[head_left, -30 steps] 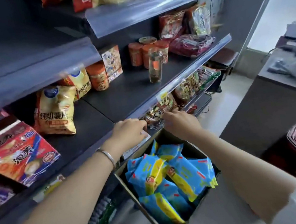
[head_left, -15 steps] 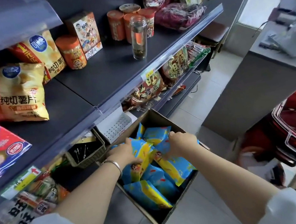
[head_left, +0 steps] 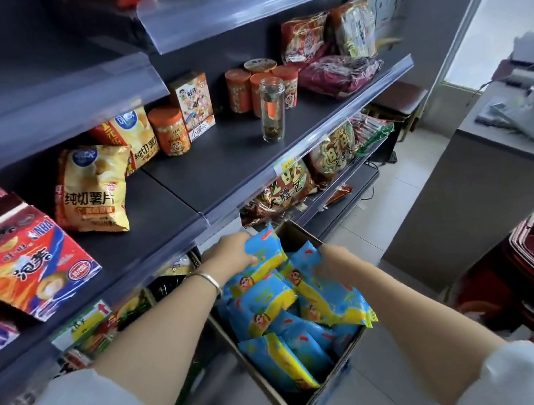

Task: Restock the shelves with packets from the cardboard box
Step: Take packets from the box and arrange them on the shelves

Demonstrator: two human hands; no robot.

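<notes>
Both full: left grip (head_left: 228, 255) grasps a blue packet (head_left: 263, 246), right grip (head_left: 334, 267) grasps a second packet (head_left: 330, 297), both just over the cardboard box (head_left: 326, 398) below them. Lift w/o crushing contents, clear the shelf lip (head_left: 256, 185) above the grips, then stand pkts upright on the shelf (head_left: 218, 164), fronts out.

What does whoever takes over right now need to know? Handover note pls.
Left hand: grips one blue-and-yellow foil snack packet at the far end of the open brown cardboard box.
Right hand: grips a second blue-and-yellow packet over the box's right side.
More of the same packets lie piled in the box, which sits on the floor by the dark grey metal shelves.
Done: none of these packets shows on the shelves in view.
Left: shelve both held packets, then the pile; the middle shelf has bare space.
</notes>
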